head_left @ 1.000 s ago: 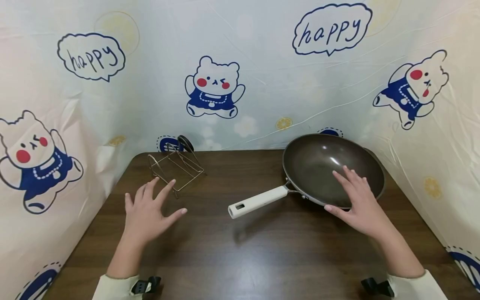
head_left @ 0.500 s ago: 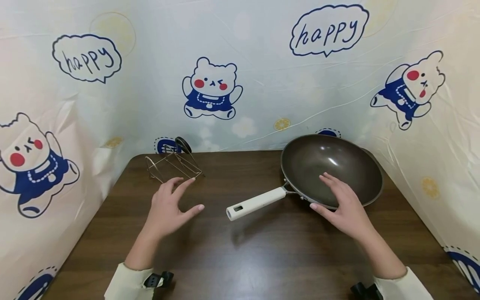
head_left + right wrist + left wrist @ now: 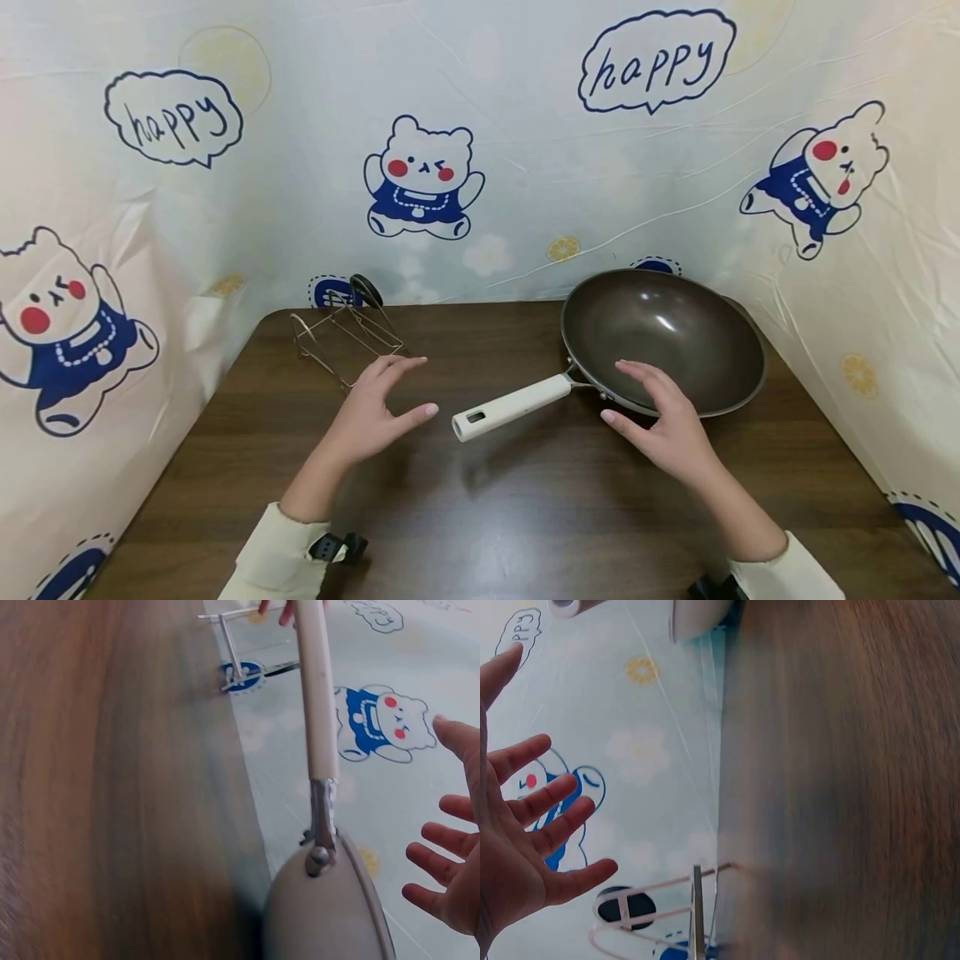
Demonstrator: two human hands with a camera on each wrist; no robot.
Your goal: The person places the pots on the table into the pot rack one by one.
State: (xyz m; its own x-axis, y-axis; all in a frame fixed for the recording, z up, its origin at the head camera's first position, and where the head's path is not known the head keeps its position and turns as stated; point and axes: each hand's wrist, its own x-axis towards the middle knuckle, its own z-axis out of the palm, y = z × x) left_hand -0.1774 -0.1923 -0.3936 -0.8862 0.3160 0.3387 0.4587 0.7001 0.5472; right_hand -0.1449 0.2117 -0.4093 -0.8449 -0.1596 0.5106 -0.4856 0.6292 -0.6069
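A dark-coated frying pan (image 3: 667, 333) with a pale handle (image 3: 513, 406) sits on the right of the wooden table, its handle pointing left and toward the front. My right hand (image 3: 667, 429), fingers spread and holding nothing, overlaps the pan's near rim in the head view. In the right wrist view it appears beside the pan's outer wall (image 3: 322, 915). To the left of the handle end, my left hand (image 3: 378, 412) is also spread, thumb toward the handle, with nothing in it. Just beyond it stands a thin wire rack (image 3: 348, 329) with a black round part (image 3: 366, 290) at its back.
The brown tabletop (image 3: 480, 517) spreads in front of the pan and rack. A printed cloth (image 3: 300, 167) with cartoon bears rises along the back and both sides of the table. A black strap device (image 3: 337, 547) sits at the left cuff.
Both hands have moved inward: the left hand rightward toward the handle's end, the right hand leftward along the pan's near rim. The pan and the rack have stayed in place.
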